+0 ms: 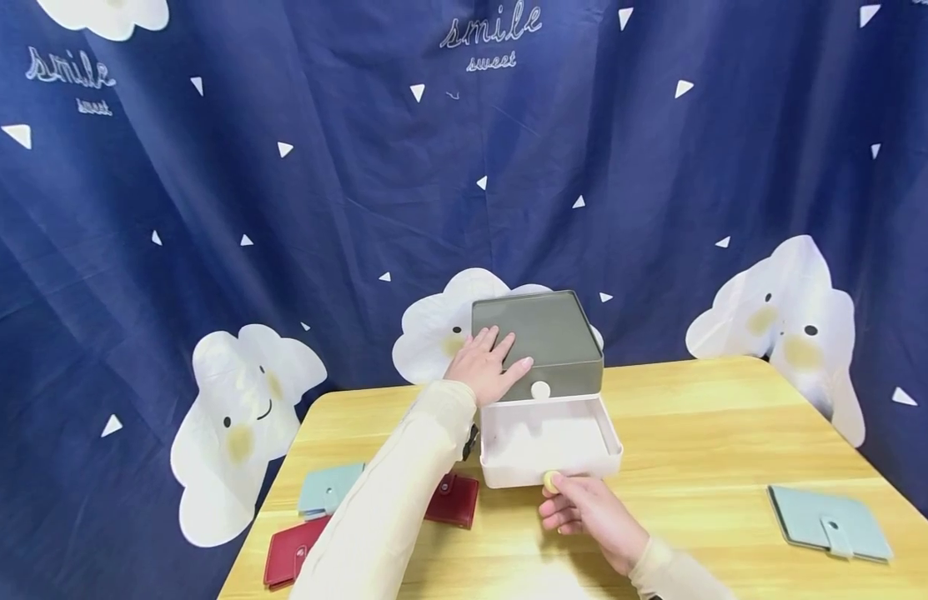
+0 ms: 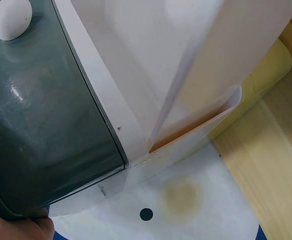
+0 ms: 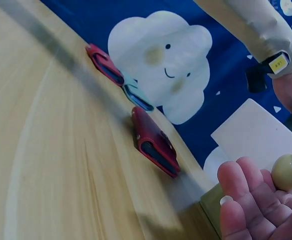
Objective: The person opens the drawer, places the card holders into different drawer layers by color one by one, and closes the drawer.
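A red wallet (image 1: 287,557) lies on the wooden table (image 1: 696,433) at near left, a light-blue one (image 1: 831,523) at right. The right hand (image 1: 593,518) pinches the yellow knob (image 1: 551,482) of a white drawer (image 1: 546,440), which juts from beneath the grey-green storage box (image 1: 542,325). Farther on, the left hand (image 1: 484,367) rests on that box, fingers spread apart. Behind hangs a navy cloud-print curtain (image 1: 343,167).

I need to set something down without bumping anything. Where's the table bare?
The widest patch of table lies between the open drawer, the right hand and the rightmost blue wallet, reaching to the far edge. A smaller one lies behind the other blue wallet. The left front is crowded: that wallet and two red wallets flank the left sleeve.
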Demonstrator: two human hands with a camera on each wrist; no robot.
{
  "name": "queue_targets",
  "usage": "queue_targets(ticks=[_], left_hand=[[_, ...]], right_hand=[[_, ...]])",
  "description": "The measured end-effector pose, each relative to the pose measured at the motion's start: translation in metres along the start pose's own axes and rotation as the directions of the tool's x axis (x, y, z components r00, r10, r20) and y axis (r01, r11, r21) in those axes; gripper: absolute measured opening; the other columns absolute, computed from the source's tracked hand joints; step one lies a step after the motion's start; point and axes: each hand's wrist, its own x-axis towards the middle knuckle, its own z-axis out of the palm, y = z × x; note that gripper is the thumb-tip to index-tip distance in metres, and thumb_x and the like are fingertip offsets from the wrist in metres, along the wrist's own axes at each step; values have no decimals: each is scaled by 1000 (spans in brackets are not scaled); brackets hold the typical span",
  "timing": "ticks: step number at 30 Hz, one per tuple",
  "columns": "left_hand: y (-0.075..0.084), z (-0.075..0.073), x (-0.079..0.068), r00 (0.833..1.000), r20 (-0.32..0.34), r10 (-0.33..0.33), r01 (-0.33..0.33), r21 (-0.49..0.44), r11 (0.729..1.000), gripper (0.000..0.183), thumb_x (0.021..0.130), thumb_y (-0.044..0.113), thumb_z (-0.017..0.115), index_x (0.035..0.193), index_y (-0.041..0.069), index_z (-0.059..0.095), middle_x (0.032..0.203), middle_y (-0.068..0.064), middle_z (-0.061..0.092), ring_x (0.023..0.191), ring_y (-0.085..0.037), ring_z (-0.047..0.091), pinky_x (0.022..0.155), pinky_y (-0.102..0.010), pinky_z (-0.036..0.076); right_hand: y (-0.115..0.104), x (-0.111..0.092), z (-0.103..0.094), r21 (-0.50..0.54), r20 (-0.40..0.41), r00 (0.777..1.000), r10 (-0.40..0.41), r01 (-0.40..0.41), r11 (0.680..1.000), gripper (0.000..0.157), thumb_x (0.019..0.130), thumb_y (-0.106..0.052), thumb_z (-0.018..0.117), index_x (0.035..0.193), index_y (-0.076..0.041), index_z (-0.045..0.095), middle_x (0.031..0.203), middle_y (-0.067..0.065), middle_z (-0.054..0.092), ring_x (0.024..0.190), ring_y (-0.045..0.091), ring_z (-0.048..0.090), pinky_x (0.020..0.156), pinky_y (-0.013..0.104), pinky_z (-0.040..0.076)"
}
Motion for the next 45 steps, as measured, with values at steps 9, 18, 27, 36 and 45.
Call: queue_targets(ticks=[9,18,27,36,45], left_hand=[[0,3,1,1000,-4,6,-6,-9,1000,77,94,70,14,152,22,28,158,-8,21,146,-23,12,118,-40,9],[1,3,-1,1000,9,-8,8,-19,1000,77,94,71,14,153,23,26,159,-7,19,147,-23,10,118,-38,5],[2,1,-2,1000,-1,-9,8,-24,1000,76,94,70,15,153,22,27,159,-7,19,146,-23,11,118,-41,9],[2,-1,-4,1000,-15,8,-9,-33,999,77,94,70,15,152,20,28,158,-9,21,146,-25,13,118,-42,11],[1,1,-2,1000,6,-11,11,-14,1000,78,94,71,14,153,22,26,159,-7,18,147,-23,11,118,-39,7]], right_hand=[[5,-10,5,22,10,1000,-3,3,1000,46,97,-44,51,101,0,61,87,10,68,78,23,67,67,31,53],[7,-15,8,31,15,1000,1,-1,1000,43,97,-43,52,99,-1,63,86,10,69,77,23,67,66,31,54],[5,-19,9,31,28,999,-29,28,999,40,100,-38,49,99,-1,63,87,12,69,76,22,67,65,30,54],[9,-19,8,32,27,999,-26,25,999,41,99,-40,49,99,-1,63,88,12,69,75,22,67,65,31,54],[9,-19,7,36,36,999,-28,27,999,42,99,-40,50,101,0,63,88,12,69,76,22,67,66,31,54]])
